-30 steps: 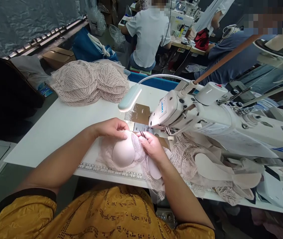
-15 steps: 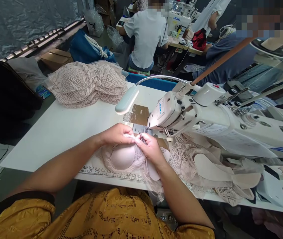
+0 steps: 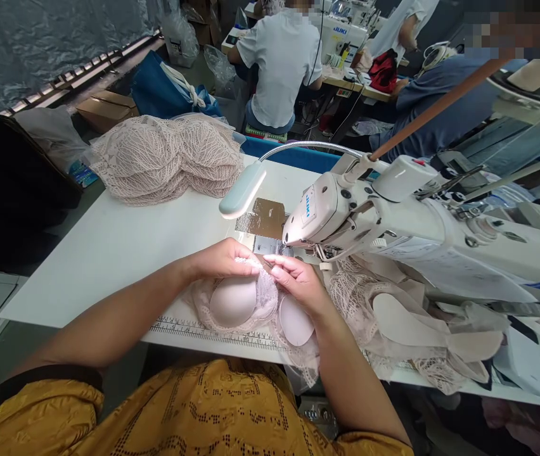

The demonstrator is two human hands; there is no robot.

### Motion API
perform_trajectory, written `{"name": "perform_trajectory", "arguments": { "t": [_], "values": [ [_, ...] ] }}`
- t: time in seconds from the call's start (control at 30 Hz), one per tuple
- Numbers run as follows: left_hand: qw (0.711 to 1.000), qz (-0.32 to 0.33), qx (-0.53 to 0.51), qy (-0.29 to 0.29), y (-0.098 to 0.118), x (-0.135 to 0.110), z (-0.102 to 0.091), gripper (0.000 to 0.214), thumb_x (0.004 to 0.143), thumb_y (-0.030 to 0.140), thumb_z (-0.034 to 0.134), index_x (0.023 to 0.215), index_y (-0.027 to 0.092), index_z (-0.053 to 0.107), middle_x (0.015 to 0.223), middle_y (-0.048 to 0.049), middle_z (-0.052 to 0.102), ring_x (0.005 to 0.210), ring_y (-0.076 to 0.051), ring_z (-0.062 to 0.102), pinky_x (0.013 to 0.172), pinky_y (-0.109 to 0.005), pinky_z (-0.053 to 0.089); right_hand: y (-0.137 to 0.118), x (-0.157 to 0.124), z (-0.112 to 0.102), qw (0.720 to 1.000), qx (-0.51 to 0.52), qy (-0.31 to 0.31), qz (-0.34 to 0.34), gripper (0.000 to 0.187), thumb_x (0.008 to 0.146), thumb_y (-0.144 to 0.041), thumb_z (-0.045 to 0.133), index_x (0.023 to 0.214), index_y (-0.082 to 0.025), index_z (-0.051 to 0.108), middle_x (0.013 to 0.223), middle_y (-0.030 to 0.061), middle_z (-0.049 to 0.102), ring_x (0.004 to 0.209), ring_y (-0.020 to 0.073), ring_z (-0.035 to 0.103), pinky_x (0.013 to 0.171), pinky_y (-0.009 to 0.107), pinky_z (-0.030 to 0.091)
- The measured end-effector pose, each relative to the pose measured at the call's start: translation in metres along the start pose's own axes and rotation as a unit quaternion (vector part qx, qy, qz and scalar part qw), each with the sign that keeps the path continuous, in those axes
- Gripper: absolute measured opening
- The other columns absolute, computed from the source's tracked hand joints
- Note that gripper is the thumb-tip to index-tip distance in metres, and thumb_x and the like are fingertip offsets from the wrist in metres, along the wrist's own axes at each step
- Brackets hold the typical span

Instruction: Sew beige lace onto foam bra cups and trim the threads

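A pale pink lace bra [image 3: 233,301] with smooth moulded cups lies at the table's front edge, before the sewing machine. My left hand [image 3: 225,259] is closed, pinching the lace at the top of the left cup. Close beside it, my right hand [image 3: 298,282] is closed round small thread snips [image 3: 267,263], mostly hidden by the fingers, with the tips near the lace. The second cup [image 3: 295,321] rests below my right hand. The sewing machine head [image 3: 315,212] stands just beyond both hands.
A stack of lace pieces [image 3: 165,158] sits at the back left of the white table [image 3: 103,253]. A lamp [image 3: 243,190] hangs over the machine bed. More lace and cups [image 3: 407,323] lie at right. A measuring tape [image 3: 213,332] runs along the front edge. Co-workers [image 3: 279,63] sit beyond.
My right hand has shifted slightly right, away from my left hand, and the snips show less between its fingers. More of the second cup shows. My left hand has barely moved.
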State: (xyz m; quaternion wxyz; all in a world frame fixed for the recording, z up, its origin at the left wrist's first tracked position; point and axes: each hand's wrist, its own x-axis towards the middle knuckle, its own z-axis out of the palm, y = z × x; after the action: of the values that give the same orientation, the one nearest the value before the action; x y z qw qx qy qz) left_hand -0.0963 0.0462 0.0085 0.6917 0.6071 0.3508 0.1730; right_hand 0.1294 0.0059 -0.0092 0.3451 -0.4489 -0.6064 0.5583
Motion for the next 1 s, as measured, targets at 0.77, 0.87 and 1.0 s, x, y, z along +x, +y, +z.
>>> {"name": "perform_trajectory", "arguments": {
  "t": [0.77, 0.87, 1.0],
  "values": [
    [0.999, -0.001, 0.036, 0.006, -0.003, 0.007, 0.007, 0.036, 0.070, 0.040, 0.074, 0.058, 0.012, 0.056, 0.057, 0.0035, 0.041, 0.056, -0.008, 0.034, 0.049, -0.021, 0.024, -0.008, 0.004, 0.012, 0.998, -0.054, -0.003, -0.037, 0.015, 0.082, -0.033, 0.065, 0.088, -0.020, 0.064, 0.083, 0.0030, 0.067, 0.072, 0.0160, 0.062, 0.065, 0.029, 0.049],
    [0.998, 0.011, 0.060, -0.006, -0.008, 0.011, 0.007, 0.034, 0.069, 0.040, 0.074, 0.061, 0.011, 0.059, 0.058, 0.0027, 0.043, 0.057, -0.009, 0.036, 0.050, -0.021, 0.025, -0.006, 0.008, 0.017, 0.992, -0.111, 0.011, -0.050, 0.013, 0.083, -0.033, 0.064, 0.082, -0.020, 0.064, 0.079, 0.0021, 0.066, 0.070, 0.0156, 0.060, 0.063, 0.028, 0.048],
    [0.997, 0.004, 0.079, 0.011, -0.009, 0.010, 0.005, 0.031, 0.070, 0.039, 0.072, 0.063, 0.011, 0.061, 0.059, 0.0023, 0.046, 0.058, -0.009, 0.039, 0.051, -0.021, 0.027, -0.008, 0.006, 0.018, 0.985, -0.162, 0.039, -0.044, 0.016, 0.086, -0.034, 0.058, 0.083, -0.019, 0.063, 0.074, 0.0007, 0.064, 0.066, 0.0145, 0.057, 0.061, 0.027, 0.044]
  ]
}}
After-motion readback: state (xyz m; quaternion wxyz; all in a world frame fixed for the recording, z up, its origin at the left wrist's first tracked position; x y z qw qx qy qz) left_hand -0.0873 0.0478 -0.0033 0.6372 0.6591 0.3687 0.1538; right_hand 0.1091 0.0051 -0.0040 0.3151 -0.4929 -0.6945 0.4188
